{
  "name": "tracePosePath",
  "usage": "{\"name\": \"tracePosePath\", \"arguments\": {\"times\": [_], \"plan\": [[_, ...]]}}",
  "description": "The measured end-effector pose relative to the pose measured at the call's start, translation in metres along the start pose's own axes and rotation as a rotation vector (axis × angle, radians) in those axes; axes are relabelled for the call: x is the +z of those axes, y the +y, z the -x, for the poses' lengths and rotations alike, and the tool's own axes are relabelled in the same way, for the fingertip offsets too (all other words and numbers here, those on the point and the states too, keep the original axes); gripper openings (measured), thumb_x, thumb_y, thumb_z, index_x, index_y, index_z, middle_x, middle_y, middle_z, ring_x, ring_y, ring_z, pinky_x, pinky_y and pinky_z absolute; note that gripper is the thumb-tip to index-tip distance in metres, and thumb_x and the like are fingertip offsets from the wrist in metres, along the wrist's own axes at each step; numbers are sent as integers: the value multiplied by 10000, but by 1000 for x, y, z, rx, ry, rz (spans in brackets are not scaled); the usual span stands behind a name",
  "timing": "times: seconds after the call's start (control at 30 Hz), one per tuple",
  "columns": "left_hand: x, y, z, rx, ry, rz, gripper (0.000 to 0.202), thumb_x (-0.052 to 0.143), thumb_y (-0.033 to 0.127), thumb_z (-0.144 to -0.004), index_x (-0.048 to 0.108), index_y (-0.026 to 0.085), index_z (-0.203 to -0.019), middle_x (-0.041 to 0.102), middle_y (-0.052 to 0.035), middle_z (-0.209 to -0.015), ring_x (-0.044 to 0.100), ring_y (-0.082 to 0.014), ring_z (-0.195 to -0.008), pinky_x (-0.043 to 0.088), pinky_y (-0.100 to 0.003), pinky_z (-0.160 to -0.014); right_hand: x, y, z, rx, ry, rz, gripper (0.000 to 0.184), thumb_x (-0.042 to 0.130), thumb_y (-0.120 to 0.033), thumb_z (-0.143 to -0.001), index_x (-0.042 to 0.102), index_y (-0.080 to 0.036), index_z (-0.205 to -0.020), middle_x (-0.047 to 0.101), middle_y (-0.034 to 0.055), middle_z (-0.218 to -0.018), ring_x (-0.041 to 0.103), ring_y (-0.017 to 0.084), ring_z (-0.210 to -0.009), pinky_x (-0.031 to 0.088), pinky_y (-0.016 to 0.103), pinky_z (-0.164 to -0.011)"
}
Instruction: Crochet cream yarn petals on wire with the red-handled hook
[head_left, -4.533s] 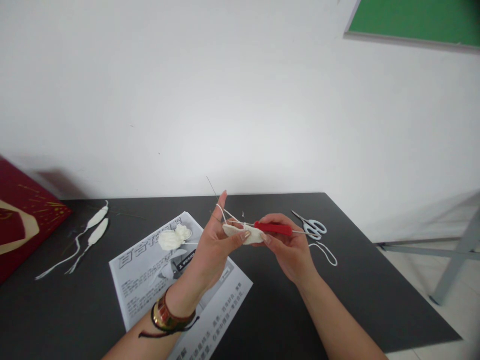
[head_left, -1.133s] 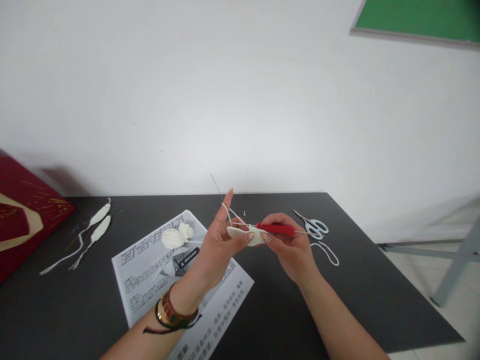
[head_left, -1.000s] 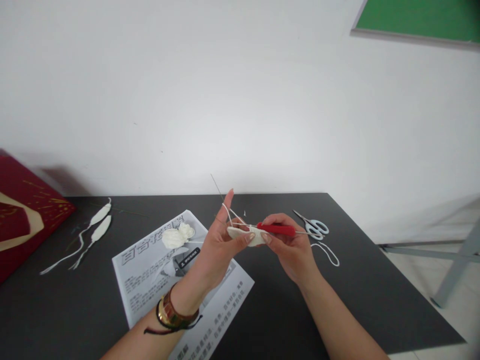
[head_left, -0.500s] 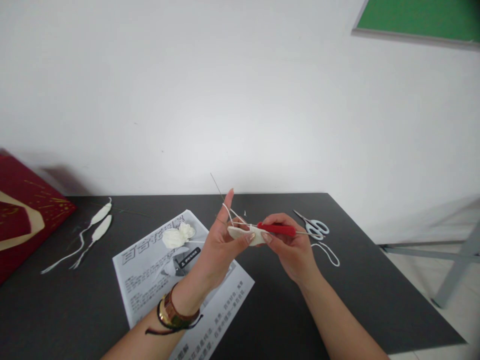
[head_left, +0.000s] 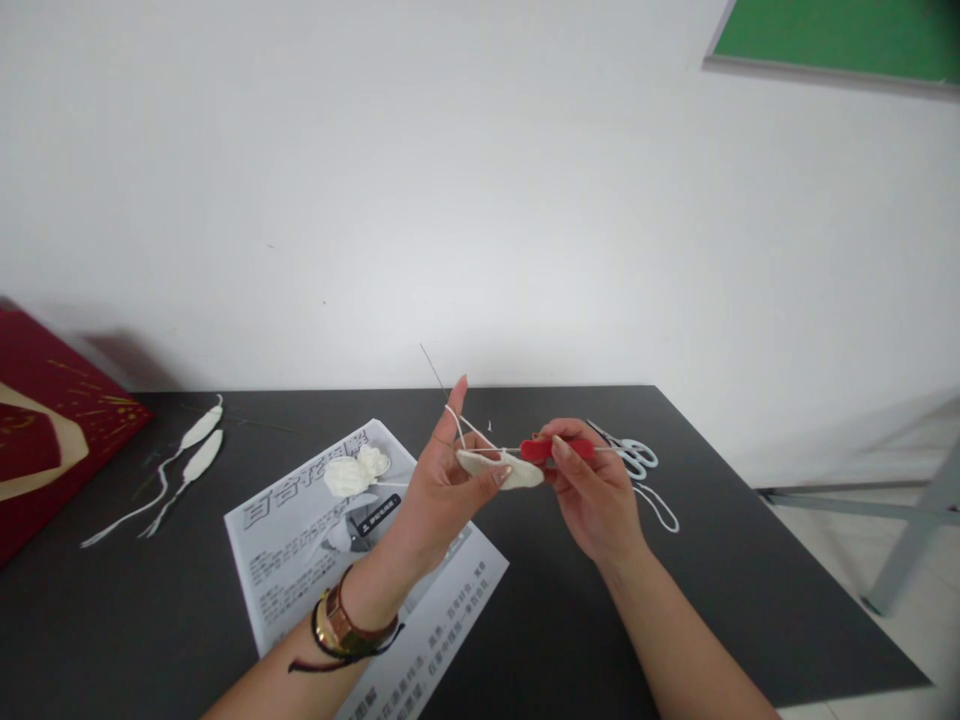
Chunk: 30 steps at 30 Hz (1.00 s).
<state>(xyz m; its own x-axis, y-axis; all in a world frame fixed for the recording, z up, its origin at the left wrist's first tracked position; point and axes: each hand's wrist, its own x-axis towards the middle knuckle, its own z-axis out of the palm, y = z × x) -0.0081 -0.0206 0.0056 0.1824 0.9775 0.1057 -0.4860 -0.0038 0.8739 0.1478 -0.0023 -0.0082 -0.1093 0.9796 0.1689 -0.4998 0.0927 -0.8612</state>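
Observation:
My left hand (head_left: 442,480) pinches a white crocheted piece (head_left: 521,475) between thumb and fingers. Its index finger points up, with white yarn (head_left: 474,428) looped over it and running down to the piece. A thin wire (head_left: 433,367) sticks up beside that finger. My right hand (head_left: 596,490) is closed on the red handle of a crochet hook (head_left: 559,450). The hook's metal shaft reaches left to the top edge of the crocheted piece. Under my left wrist lies a printed sheet (head_left: 292,580), with a small white yarn bundle (head_left: 356,472) on it.
Scissors with pale blue handles (head_left: 639,458) lie right of my right hand, near a loop of white yarn (head_left: 667,513). Two white crocheted petals (head_left: 202,455) with yarn tails rest at left, beside a dark red box (head_left: 52,430). The black table (head_left: 750,600) meets a white wall.
My right hand has shifted slightly right and its fingertips have left the crocheted piece, now gripping only the hook's handle. My left hand has stayed almost still.

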Motion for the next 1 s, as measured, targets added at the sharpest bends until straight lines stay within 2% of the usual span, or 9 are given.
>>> {"name": "tracePosePath", "arguments": {"times": [0.17,0.5,0.67,1.0], "plan": [[-1,0,-1,-2,27,-23,873,651,88,-755,171,399,-1416,528,62,-753,477,-57,-661,392,-200,-676,1,1,-3,-2,52,-29,89,646,-278,-802,620,-195,-819,689,2,-703,608,98,-589,503,201,-568],[-1,1,-2,-28,96,-45,888,664,90,-732,176,355,-1426,520,67,-712,482,-60,-639,404,-211,-675,0,2,-3,-3,45,-13,110,620,-299,-824,615,-190,-808,680,2,-708,604,96,-594,521,206,-568],[-1,2,-3,-14,125,-159,919,662,96,-725,136,352,-1434,528,68,-684,461,-67,-608,385,-205,-631,-4,1,-7,-82,84,5,135,599,-300,-837,615,-187,-765,622,-17,-659,597,106,-608,549,241,-586],[-7,3,-5,-12,98,-320,872,659,129,-729,183,332,-1432,539,53,-678,444,-75,-591,363,-217,-607,-10,-3,-12,-224,233,105,214,595,-328,-836,576,-181,-682,512,-59,-531,499,74,-460,526,222,-473]]}}
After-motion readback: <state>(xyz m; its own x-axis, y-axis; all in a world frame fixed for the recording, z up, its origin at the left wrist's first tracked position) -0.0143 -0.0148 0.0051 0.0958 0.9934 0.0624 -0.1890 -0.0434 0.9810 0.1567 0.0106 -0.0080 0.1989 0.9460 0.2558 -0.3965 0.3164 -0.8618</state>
